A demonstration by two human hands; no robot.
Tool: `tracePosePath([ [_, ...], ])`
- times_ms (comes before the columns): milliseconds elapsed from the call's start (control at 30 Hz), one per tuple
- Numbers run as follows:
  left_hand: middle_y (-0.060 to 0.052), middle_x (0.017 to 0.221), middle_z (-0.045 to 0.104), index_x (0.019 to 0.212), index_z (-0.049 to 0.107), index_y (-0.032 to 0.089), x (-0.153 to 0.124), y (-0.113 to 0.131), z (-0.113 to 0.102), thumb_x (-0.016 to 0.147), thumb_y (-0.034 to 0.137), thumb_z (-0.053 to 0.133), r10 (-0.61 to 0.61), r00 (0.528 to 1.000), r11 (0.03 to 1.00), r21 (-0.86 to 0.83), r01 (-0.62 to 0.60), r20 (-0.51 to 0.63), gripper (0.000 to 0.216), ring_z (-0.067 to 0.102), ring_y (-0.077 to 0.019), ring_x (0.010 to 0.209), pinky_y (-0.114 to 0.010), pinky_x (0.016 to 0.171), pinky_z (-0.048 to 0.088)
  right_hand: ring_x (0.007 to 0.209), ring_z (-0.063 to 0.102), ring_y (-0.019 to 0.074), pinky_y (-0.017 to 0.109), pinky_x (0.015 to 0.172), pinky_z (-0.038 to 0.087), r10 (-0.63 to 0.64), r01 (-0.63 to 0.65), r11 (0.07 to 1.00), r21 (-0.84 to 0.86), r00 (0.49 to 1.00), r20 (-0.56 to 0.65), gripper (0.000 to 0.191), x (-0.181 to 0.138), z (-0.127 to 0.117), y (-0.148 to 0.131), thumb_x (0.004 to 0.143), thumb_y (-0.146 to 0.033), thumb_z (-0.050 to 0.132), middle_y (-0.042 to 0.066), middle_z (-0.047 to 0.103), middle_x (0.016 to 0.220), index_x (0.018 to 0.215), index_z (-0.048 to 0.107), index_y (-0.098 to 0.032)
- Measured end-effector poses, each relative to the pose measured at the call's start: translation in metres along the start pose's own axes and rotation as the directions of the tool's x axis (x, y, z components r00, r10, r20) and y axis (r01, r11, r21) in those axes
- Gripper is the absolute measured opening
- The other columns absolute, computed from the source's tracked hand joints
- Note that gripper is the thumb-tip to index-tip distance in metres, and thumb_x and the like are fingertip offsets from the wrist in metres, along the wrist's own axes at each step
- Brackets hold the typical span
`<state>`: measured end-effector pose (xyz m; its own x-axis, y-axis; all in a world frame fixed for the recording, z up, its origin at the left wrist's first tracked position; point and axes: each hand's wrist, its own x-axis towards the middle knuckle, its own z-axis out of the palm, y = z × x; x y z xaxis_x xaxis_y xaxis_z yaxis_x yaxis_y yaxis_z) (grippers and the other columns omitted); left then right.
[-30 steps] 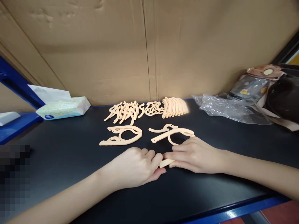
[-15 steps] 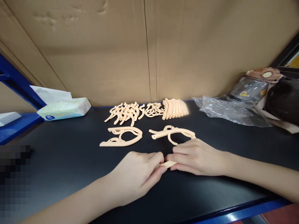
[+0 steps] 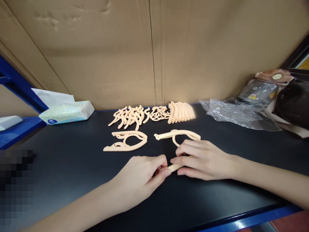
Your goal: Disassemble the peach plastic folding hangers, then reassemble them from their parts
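Both hands meet low on the black table top point(image 3: 72, 167). My left hand point(image 3: 142, 178) is closed, its thumb and fingertips pinching one end of a cream plastic hanger piece point(image 3: 174, 167). My right hand point(image 3: 202, 159) is closed on the other end of that piece and on the curved hook part point(image 3: 177, 134) that stretches out behind its fingers. A folded cream hanger point(image 3: 125, 141) lies flat just beyond my left hand. Farther back sit a heap of loose hook parts point(image 3: 130, 116) and a neat row of arm parts point(image 3: 181, 111).
A tissue pack point(image 3: 65, 112) rests at the far left beside a blue shelf frame point(image 3: 19, 87). Crumpled clear plastic point(image 3: 231, 112), a water bottle point(image 3: 263, 87) and a dark bag point(image 3: 293, 103) crowd the back right. Cardboard point(image 3: 154, 48) walls the rear.
The hook part behind my right hand has swung flatter, and my right fingers have shifted up over it. My left hand has edged slightly right along the piece.
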<state>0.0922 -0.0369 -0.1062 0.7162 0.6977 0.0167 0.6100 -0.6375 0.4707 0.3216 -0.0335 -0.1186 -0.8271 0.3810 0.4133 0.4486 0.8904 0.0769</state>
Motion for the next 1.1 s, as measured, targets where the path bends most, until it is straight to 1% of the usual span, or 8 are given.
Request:
tracePosePath([
  [133, 0.009, 0.055, 0.047, 0.076, 0.050, 0.021, -0.001, -0.002, 0.000, 0.092, 0.029, 0.041, -0.013, 1.000, 1.000, -0.013, 0.014, 0.016, 0.020, 0.043, -0.0081, 0.045, -0.019, 0.045, 0.027, 0.081, 0.052, 0.0148, 0.027, 0.071, 0.044, 0.035, -0.041, 0.998, -0.039, 0.991, -0.128, 0.018, -0.001, -0.004, 0.003, 0.091, -0.026, 0.049, 0.006, 0.061, 0.089, 0.088, 0.064, -0.016],
  [267, 0.008, 0.057, 0.049, 0.077, 0.049, 0.021, -0.001, -0.003, 0.000, 0.092, 0.029, 0.041, -0.005, 1.000, 1.000, -0.007, 0.005, 0.017, 0.019, 0.044, -0.0086, 0.047, -0.019, 0.047, 0.029, 0.084, 0.053, 0.0167, 0.029, 0.073, 0.045, 0.114, -0.126, 0.990, -0.058, 0.976, -0.183, 0.017, -0.001, -0.007, 0.010, 0.089, -0.024, 0.051, 0.008, 0.064, 0.097, 0.083, 0.066, -0.016],
  [467, 0.009, 0.058, 0.049, 0.076, 0.046, 0.021, -0.001, -0.005, 0.002, 0.088, 0.025, 0.046, 0.009, 1.000, 1.000, -0.009, -0.009, 0.026, 0.013, 0.045, -0.0076, 0.048, -0.018, 0.047, 0.029, 0.099, 0.054, 0.0178, 0.032, 0.085, 0.044, 0.238, -0.236, 0.971, 0.028, 0.966, -0.104, 0.020, -0.001, -0.006, 0.019, 0.091, -0.026, 0.050, 0.006, 0.064, 0.109, 0.089, 0.068, -0.018],
  [533, 0.009, 0.060, 0.048, 0.076, 0.044, 0.021, -0.001, -0.005, 0.003, 0.086, 0.023, 0.049, 0.049, 0.998, 0.998, 0.037, -0.050, 0.030, 0.012, 0.044, -0.0079, 0.049, -0.019, 0.047, 0.027, 0.102, 0.053, 0.0182, 0.033, 0.088, 0.043, 0.272, -0.268, 0.962, 0.056, 0.959, -0.081, 0.021, -0.002, -0.005, 0.020, 0.092, -0.029, 0.049, 0.005, 0.065, 0.109, 0.094, 0.068, -0.019],
  [633, 0.007, 0.066, 0.047, 0.075, 0.038, 0.021, -0.002, -0.005, 0.003, 0.085, 0.019, 0.048, 0.158, 0.985, 0.977, 0.135, -0.165, 0.065, 0.015, 0.043, -0.0086, 0.052, -0.021, 0.048, 0.027, 0.102, 0.053, 0.0188, 0.034, 0.089, 0.043, 0.308, -0.305, 0.950, 0.071, 0.950, -0.043, 0.024, -0.002, -0.004, 0.021, 0.092, -0.031, 0.048, 0.005, 0.065, 0.107, 0.099, 0.068, -0.020],
  [800, 0.006, 0.070, 0.047, 0.077, 0.035, 0.021, -0.002, -0.005, 0.001, 0.087, 0.013, 0.041, 0.251, 0.958, 0.940, 0.202, -0.276, 0.138, 0.015, 0.044, -0.0093, 0.056, -0.022, 0.052, 0.030, 0.098, 0.053, 0.0186, 0.033, 0.086, 0.043, 0.319, -0.318, 0.945, 0.081, 0.948, 0.001, 0.026, -0.002, -0.002, 0.023, 0.094, -0.030, 0.045, 0.005, 0.065, 0.103, 0.100, 0.068, -0.021],
  [1000, 0.005, 0.073, 0.048, 0.081, 0.041, 0.020, -0.002, -0.007, 0.000, 0.089, 0.019, 0.044, 0.297, 0.941, 0.914, 0.239, -0.329, 0.161, 0.009, 0.044, -0.0101, 0.058, -0.024, 0.051, 0.030, 0.094, 0.053, 0.0172, 0.032, 0.084, 0.042, 0.298, -0.298, 0.951, 0.082, 0.955, 0.015, 0.023, -0.003, 0.001, 0.023, 0.093, -0.028, 0.047, 0.004, 0.066, 0.100, 0.095, 0.069, -0.020],
  [1100, 0.003, 0.077, 0.051, 0.086, 0.046, 0.020, -0.002, -0.011, 0.002, 0.087, 0.026, 0.048, 0.321, 0.938, 0.905, 0.251, -0.344, 0.129, 0.007, 0.046, -0.0125, 0.064, -0.026, 0.052, 0.030, 0.093, 0.053, 0.0169, 0.032, 0.082, 0.042, 0.286, -0.286, 0.955, 0.078, 0.958, 0.011, 0.022, -0.004, 0.003, 0.024, 0.092, -0.027, 0.049, 0.003, 0.066, 0.098, 0.091, 0.070, -0.020],
])
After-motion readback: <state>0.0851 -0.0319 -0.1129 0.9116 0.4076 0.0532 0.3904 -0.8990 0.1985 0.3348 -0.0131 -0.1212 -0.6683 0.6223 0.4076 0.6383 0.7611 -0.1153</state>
